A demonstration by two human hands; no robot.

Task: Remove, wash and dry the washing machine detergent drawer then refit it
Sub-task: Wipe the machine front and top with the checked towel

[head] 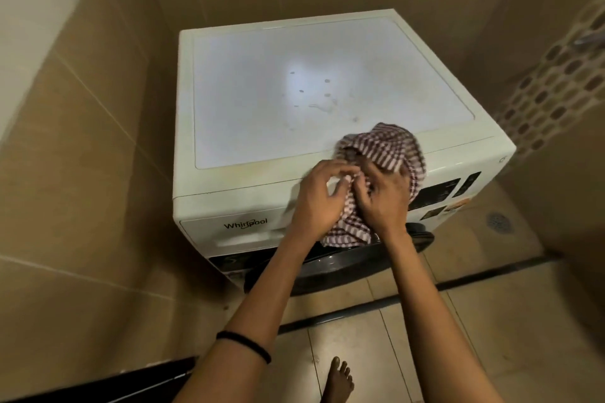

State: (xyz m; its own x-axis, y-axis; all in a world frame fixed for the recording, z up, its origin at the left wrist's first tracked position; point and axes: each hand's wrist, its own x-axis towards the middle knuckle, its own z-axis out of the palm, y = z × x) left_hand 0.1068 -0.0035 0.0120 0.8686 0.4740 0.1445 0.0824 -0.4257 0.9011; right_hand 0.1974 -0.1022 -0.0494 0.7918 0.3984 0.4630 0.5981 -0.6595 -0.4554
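Note:
A white front-loading washing machine (255, 154) stands in a tiled corner. Its detergent drawer front (242, 232), with a brand logo, sits flush at the upper left of the machine's face. Over the front edge of the top, both hands work in a red-and-white checked cloth (389, 147). My left hand (319, 203) grips a white plastic part (339, 182) that the cloth and fingers mostly hide. My right hand (381, 198) grips the cloth, bunched around that part. The cloth's lower end hangs in front of the dark door (327, 268).
Several water drops lie on the machine's top. A control panel (442, 190) fills the right of its face. Tiled walls close in on the left and back, and a patterned curtain (553, 88) hangs at the right. My bare foot (339, 379) stands on the tiled floor, near a floor drain (499, 222).

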